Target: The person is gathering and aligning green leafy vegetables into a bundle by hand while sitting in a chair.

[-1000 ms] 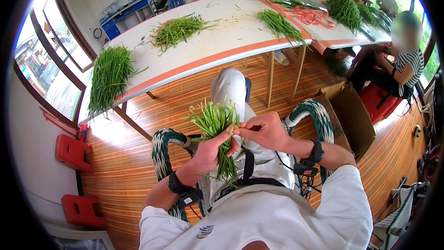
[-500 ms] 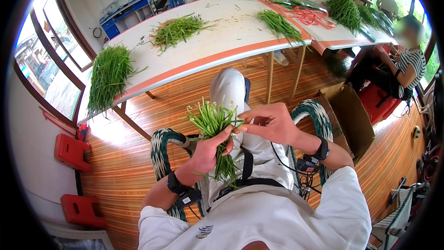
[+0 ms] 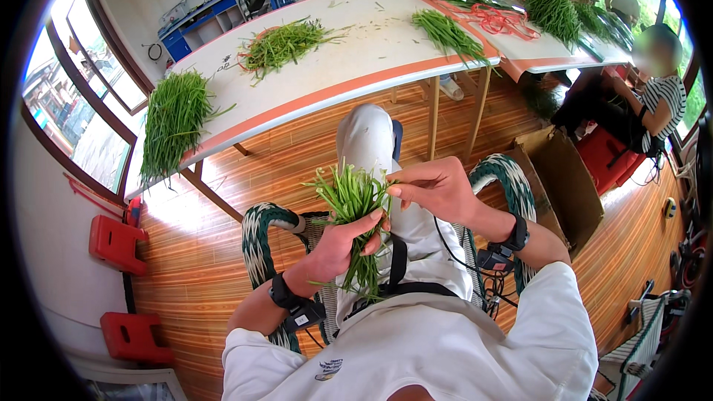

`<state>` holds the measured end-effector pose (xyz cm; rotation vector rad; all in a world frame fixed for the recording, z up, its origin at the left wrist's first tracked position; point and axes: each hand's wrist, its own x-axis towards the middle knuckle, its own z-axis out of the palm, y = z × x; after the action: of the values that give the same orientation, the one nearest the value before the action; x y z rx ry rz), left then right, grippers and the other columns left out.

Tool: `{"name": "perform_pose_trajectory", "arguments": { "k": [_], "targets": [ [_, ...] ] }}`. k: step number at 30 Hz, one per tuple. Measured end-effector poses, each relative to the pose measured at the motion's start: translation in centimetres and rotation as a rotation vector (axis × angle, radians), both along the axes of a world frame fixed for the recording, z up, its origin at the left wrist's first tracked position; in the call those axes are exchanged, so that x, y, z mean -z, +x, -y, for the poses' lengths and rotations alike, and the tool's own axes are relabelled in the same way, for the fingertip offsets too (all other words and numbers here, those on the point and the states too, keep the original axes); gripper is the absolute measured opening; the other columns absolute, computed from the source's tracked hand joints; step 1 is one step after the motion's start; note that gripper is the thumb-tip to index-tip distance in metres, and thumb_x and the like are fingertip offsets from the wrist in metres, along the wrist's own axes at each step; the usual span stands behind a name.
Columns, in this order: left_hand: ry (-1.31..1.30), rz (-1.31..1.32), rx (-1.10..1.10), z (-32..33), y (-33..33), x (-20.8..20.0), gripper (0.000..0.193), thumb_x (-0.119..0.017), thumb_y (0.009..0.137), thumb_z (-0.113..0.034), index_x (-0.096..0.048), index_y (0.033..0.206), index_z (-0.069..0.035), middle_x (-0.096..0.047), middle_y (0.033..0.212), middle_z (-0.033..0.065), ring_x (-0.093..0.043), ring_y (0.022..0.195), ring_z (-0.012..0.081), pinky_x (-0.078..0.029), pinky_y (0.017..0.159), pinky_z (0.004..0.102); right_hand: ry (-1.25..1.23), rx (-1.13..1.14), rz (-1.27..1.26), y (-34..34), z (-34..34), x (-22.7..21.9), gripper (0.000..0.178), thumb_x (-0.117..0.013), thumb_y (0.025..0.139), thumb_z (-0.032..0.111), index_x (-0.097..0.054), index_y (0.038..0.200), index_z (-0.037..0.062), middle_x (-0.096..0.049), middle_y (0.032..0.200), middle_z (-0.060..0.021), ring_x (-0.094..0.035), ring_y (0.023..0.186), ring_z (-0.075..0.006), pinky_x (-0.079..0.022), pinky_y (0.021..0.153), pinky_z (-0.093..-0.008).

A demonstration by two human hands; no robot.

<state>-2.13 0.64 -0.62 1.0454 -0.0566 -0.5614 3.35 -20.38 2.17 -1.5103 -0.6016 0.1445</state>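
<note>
Over my lap, my left hand [image 3: 347,243] is wrapped round a bunch of green chives [image 3: 349,197]. The pale cut ends fan out above the fist, and the leaves hang below it toward my waist. My right hand [image 3: 438,191] is at the right edge of the bunch, thumb and forefinger pinched together by the stalk ends. Whatever lies between those fingertips is too small to make out. On the table ahead, a thick heap of chives [image 3: 176,122] droops over the left corner, a loose pile [image 3: 286,46] lies mid-left, and a smaller bunch [image 3: 448,33] is at the right.
The white table [image 3: 356,48] with its orange edge stands beyond my knees. Red ribbon [image 3: 499,21] and more chives [image 3: 552,15] lie on the farther table. A cardboard box [image 3: 558,182] is at my right, near a seated person [image 3: 657,96]. Red stools [image 3: 117,243] line the left wall.
My right fingertips have shifted slightly up along the edge of the bunch. The bunch in my left hand has tilted a little to the right and sits more upright.
</note>
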Motion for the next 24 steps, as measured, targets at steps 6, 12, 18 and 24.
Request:
{"name": "perform_pose_trajectory", "arguments": {
  "k": [6,12,18,24],
  "targets": [
    [-0.014,-0.003,-0.024,-0.1,0.1,0.3,0.024,-0.054,0.099,-0.025,-0.055,0.11,-0.004,-0.061,0.093,0.0074,-0.048,0.057,0.0096,-0.036,0.053,0.0244,-0.017,0.01,-0.006,-0.2,0.1,-0.5,0.015,-0.07,0.088,0.007,-0.072,0.098,-0.0038,-0.071,0.079,-0.0067,-0.065,0.066,-0.0069,-0.05,0.057,-0.0203],
    [0.023,-0.043,-0.107,0.1,0.0,-0.5,0.029,-0.057,0.098,-0.026,-0.059,0.117,-0.004,-0.067,0.099,0.0094,-0.051,0.057,0.0103,-0.036,0.05,0.022,-0.016,0.047,-0.014,0.0,0.2,-0.3,0.013,-0.069,0.089,0.008,-0.071,0.097,-0.0023,-0.07,0.08,-0.0061,-0.067,0.068,-0.0088,-0.047,0.052,-0.0195],
    [0.012,-0.073,-0.082,-0.2,0.0,-0.8,0.029,-0.056,0.099,-0.027,-0.06,0.115,-0.003,-0.068,0.099,0.0096,-0.052,0.058,0.0102,-0.038,0.05,0.0223,0.062,0.107,-0.004,0.4,0.7,-0.4,0.014,-0.069,0.089,0.009,-0.071,0.097,-0.0018,-0.07,0.079,-0.0049,-0.068,0.067,-0.0086,-0.044,0.049,-0.0193],
    [-0.01,-0.053,-0.12,-0.6,0.5,-0.3,0.027,-0.056,0.098,-0.027,-0.061,0.112,-0.004,-0.068,0.092,0.0096,-0.051,0.055,0.0098,-0.039,0.049,0.0224,0.089,0.126,0.003,1.4,1.4,0.0,0.014,-0.068,0.091,0.01,-0.07,0.099,-0.0008,-0.069,0.075,-0.0041,-0.067,0.064,-0.0079,-0.041,0.046,-0.0179]
  ]
}}
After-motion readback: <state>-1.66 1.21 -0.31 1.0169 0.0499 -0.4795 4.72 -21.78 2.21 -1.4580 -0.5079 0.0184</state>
